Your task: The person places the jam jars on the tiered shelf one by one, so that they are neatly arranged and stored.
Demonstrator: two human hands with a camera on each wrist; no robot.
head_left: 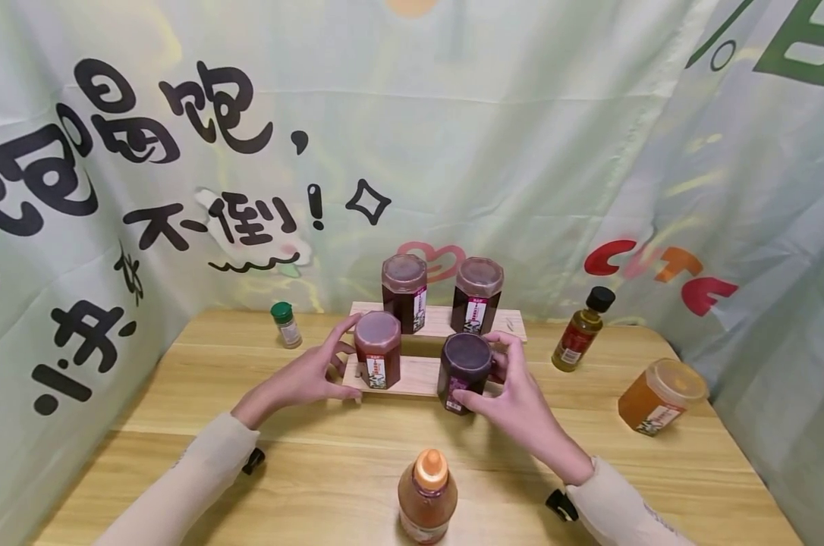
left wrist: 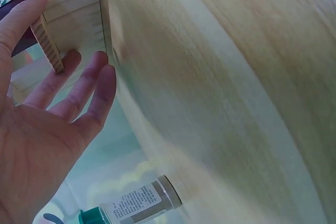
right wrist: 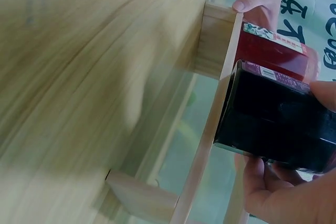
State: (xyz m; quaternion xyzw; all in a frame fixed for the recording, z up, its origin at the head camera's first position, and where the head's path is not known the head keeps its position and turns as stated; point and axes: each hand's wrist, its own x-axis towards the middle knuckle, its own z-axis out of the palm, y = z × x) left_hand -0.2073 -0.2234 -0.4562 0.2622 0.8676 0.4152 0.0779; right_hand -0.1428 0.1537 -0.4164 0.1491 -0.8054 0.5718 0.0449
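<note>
A two-tier wooden rack (head_left: 419, 377) stands at the back of the table. My right hand (head_left: 514, 398) grips a dark hexagonal jar (head_left: 465, 371), thumb on its label side and fingers round the far side. In the right wrist view the jar's base is right at the lower step's front edge. My left hand (head_left: 312, 373) holds the rack's left end, thumb against the front edge and fingers spread behind it. Beside its fingers, a red jar (head_left: 378, 353) sits on the lower step. Two more dark jars, one left (head_left: 404, 296) and one right (head_left: 478, 297), stand on the upper step.
A green-capped shaker (head_left: 286, 326) stands left of the rack. To the right are a black-capped bottle (head_left: 581, 332) and an amber jar (head_left: 660, 398). An orange-capped squeeze bottle (head_left: 428, 497) is at the front. Printed curtains (head_left: 453, 152) enclose the table (head_left: 309, 470).
</note>
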